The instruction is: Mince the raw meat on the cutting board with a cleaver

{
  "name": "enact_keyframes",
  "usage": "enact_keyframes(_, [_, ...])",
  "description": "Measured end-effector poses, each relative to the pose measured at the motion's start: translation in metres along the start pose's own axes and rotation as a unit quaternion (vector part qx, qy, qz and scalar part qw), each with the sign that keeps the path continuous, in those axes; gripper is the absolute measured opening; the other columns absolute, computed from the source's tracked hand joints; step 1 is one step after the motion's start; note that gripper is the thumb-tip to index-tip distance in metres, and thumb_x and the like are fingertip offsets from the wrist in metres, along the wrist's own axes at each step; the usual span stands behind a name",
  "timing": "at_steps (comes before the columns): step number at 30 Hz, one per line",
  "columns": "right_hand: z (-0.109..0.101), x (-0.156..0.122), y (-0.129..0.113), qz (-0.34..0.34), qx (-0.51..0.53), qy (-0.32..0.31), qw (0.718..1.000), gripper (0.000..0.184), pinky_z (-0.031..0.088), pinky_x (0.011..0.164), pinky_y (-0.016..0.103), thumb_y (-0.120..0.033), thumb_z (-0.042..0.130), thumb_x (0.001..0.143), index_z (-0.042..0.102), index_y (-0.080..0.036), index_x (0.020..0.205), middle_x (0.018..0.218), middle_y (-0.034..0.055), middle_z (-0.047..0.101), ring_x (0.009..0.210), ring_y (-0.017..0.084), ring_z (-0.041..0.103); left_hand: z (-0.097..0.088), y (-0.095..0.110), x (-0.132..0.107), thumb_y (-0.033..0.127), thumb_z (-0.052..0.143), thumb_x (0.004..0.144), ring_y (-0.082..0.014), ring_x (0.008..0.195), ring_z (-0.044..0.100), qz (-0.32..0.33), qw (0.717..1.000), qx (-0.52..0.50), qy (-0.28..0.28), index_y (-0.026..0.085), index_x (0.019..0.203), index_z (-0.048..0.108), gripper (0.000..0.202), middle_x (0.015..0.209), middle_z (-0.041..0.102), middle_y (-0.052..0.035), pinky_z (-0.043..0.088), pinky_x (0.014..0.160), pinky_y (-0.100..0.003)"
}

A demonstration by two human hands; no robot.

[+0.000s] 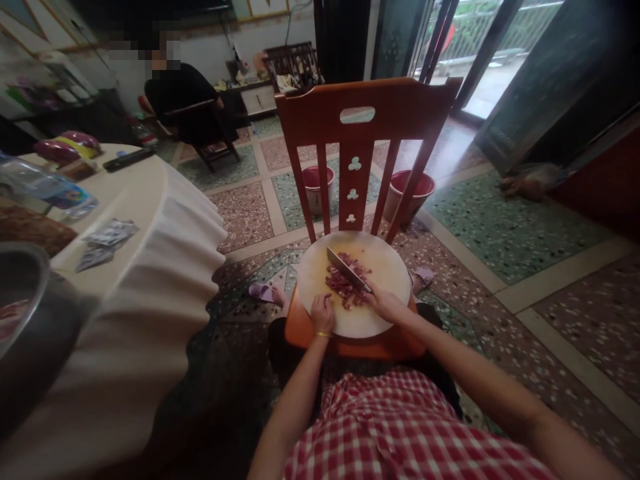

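Observation:
A round pale cutting board lies on the seat of a wooden chair in front of me. A heap of chopped red meat sits in the board's middle. My right hand grips the handle of a knife, its blade slanting over the meat. My left hand, fingers curled, rests on the board's near left edge beside the meat. A yellow bangle circles that wrist.
A table with a white cloth stands at the left, bearing a metal bowl, a plastic bottle and packets. Two red buckets stand behind the chair. A person in black sits far back.

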State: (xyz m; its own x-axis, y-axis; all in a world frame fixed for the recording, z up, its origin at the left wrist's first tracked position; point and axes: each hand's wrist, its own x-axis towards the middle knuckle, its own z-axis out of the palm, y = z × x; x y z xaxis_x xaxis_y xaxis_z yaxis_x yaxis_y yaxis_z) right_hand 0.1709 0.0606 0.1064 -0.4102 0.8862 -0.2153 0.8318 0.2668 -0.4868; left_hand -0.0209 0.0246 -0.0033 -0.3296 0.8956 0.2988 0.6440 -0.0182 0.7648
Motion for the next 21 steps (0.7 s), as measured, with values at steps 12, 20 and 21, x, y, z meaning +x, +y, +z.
enact_keyframes(12, [0.007,-0.009,-0.005,0.001,-0.015,0.000,1.000,0.031,0.039,0.067,0.026,-0.033,0.032,0.088,0.043,-0.017,0.113,0.089,0.0096,0.064,0.081,0.021,0.060,-0.001,0.003,0.000,0.014,0.035,0.080,-0.0140,0.081,0.053,0.000,1.000,0.007,-0.004,0.016,0.086,0.056,0.022,0.081,0.057,-0.0048,0.042,0.076,-0.027])
enact_keyframes(20, [0.005,-0.009,-0.003,0.042,-0.054,-0.016,0.998,0.029,0.037,0.063,0.027,-0.033,0.032,0.088,0.044,-0.014,0.107,0.088,0.0124,0.064,0.078,0.022,0.060,-0.001,0.004,0.000,0.014,0.035,0.080,-0.0150,0.081,0.052,0.004,0.999,0.033,-0.014,0.017,0.087,0.057,0.023,0.081,0.057,-0.0050,0.042,0.076,-0.028])
enact_keyframes(21, [0.002,-0.009,-0.003,0.036,-0.051,-0.020,0.998,0.029,0.037,0.062,0.027,-0.034,0.032,0.088,0.045,-0.014,0.105,0.086,0.0119,0.064,0.077,0.022,0.060,-0.001,0.004,0.000,0.013,0.035,0.080,-0.0149,0.081,0.052,0.003,0.999,0.032,-0.016,0.017,0.087,0.057,0.023,0.081,0.057,-0.0048,0.042,0.076,-0.028])
